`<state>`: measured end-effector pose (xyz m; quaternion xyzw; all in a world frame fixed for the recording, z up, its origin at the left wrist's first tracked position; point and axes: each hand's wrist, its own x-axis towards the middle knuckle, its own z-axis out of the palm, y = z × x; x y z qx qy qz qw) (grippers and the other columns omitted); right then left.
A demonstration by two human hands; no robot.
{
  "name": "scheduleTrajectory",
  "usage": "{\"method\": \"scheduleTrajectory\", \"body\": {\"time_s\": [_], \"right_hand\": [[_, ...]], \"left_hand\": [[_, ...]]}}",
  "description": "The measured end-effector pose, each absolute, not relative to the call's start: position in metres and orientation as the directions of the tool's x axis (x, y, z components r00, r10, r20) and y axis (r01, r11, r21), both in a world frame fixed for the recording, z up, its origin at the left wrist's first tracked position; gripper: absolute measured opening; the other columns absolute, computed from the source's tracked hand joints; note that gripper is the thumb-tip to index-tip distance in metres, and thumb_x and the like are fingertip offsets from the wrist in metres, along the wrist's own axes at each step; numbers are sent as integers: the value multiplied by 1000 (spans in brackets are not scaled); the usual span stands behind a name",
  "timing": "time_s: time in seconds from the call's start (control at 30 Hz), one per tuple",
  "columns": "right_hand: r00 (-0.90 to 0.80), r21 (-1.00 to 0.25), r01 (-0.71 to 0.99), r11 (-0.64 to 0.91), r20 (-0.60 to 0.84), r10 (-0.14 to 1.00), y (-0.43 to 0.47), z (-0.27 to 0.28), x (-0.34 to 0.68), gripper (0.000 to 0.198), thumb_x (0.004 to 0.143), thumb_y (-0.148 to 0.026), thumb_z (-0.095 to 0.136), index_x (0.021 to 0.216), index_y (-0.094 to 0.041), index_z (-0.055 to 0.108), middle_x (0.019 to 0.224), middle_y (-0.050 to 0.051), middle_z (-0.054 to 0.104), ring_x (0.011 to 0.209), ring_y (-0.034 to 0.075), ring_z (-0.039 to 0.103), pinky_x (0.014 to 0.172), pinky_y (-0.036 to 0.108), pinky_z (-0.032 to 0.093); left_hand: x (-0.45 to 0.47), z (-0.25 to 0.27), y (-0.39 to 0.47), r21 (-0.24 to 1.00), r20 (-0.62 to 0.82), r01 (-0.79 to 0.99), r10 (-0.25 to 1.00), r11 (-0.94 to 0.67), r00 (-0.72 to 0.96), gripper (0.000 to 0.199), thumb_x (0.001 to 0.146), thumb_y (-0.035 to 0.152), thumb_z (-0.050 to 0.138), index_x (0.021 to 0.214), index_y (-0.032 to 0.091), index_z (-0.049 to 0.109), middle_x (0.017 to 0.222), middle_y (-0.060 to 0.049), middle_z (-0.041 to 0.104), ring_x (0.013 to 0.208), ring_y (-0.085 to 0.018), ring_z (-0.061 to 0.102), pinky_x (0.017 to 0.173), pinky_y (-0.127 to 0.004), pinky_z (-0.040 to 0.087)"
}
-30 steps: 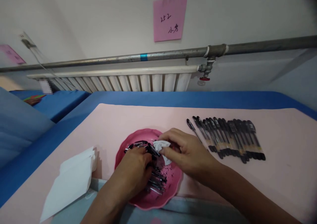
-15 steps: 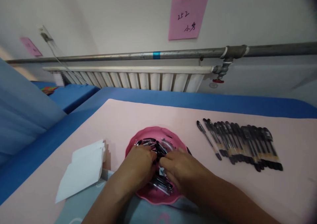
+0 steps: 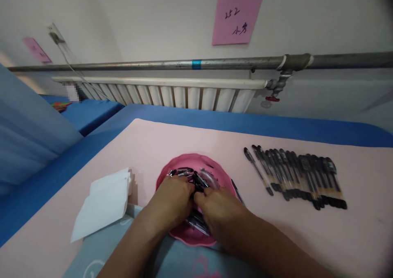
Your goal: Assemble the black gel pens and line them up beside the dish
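Observation:
Both of my hands are over a pink scalloped basin [image 3: 170, 163] filled with black and clear pen parts [image 3: 198, 224]. My left hand [image 3: 175, 196] is at its left side, the fingers curled inward among the pieces. Close beside it, my right hand [image 3: 216, 208] is closed too, thumb and fingers pinched together. The two sets of fingertips nearly meet, and what they hold is hidden by the hands and dark pieces. One pen [image 3: 238, 192] lies by the basin's right rim. Further right, a row of capped black pens [image 3: 294, 173] lies side by side on the pink table cover.
Folded white paper [image 3: 102, 202] lies left of the basin, partly over grey-blue cloth [image 3: 104, 249]. The pink cover [image 3: 147, 143] rests on a blue surface [image 3: 172, 112]. Behind are a white radiator [image 3: 181, 96], a metal pipe [image 3: 147, 65] and a red valve handle [image 3: 272, 99].
The view has tilted slightly downward. My right hand has shifted slightly left, closer to my left hand, and more of the pen by the basin's right rim shows. The pen row looks unchanged.

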<state>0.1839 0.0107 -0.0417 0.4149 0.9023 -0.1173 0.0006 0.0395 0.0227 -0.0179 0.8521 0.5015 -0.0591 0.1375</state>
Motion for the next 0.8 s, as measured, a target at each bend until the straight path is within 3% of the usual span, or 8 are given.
{"method": "scheduleTrajectory", "body": {"time_s": [0.17,0.3,0.43,0.53,0.6,0.67,0.8], "right_hand": [[-604,-222,794,566,-189,774,10,-31,182,24,69,-9,52,88,-14,64,76,9,68,56,17,55,49,29,21],[-579,-275,804,527,-167,798,12,-31,187,18,68,-8,52,83,-15,59,74,7,66,54,14,50,48,27,21],[-548,-442,765,468,-65,834,19,-22,199,13,73,-7,45,74,-18,51,69,2,60,56,12,47,50,25,27],[-432,-614,717,331,-19,902,24,-9,209,14,77,-9,41,73,-20,48,60,-3,56,51,11,46,49,23,30],[-407,-648,701,298,-21,913,26,-4,213,14,77,-10,42,74,-21,50,59,-4,56,51,11,47,49,23,32],[-471,-602,707,371,-9,882,27,-4,216,14,77,-10,44,75,-21,52,62,-3,58,55,12,49,51,23,31],[-646,-359,721,593,-39,762,24,-17,210,16,72,-7,47,67,-20,54,65,1,60,59,15,49,53,28,28]], "left_hand": [[40,-16,22,182,-224,875,847,-449,482,22,77,18,44,74,16,66,81,-9,67,75,-22,61,70,-34,44],[39,-16,21,201,-226,870,842,-451,489,21,76,17,45,76,16,66,84,-9,67,77,-21,61,72,-34,44],[38,-17,22,216,-202,867,848,-450,490,21,77,22,47,78,16,66,86,-9,67,79,-22,60,72,-35,44],[38,-16,23,209,-208,871,850,-445,484,22,77,24,47,76,15,67,86,-10,67,78,-23,60,72,-35,44],[39,-14,23,200,-226,874,847,-443,481,22,77,23,46,76,15,67,85,-10,67,78,-23,61,71,-35,44],[39,-13,23,196,-242,874,842,-445,483,22,77,22,46,76,15,67,85,-11,68,77,-23,61,71,-35,45],[40,-12,22,201,-238,872,842,-446,485,21,76,22,48,77,15,67,86,-11,68,80,-25,62,72,-37,45]]}}
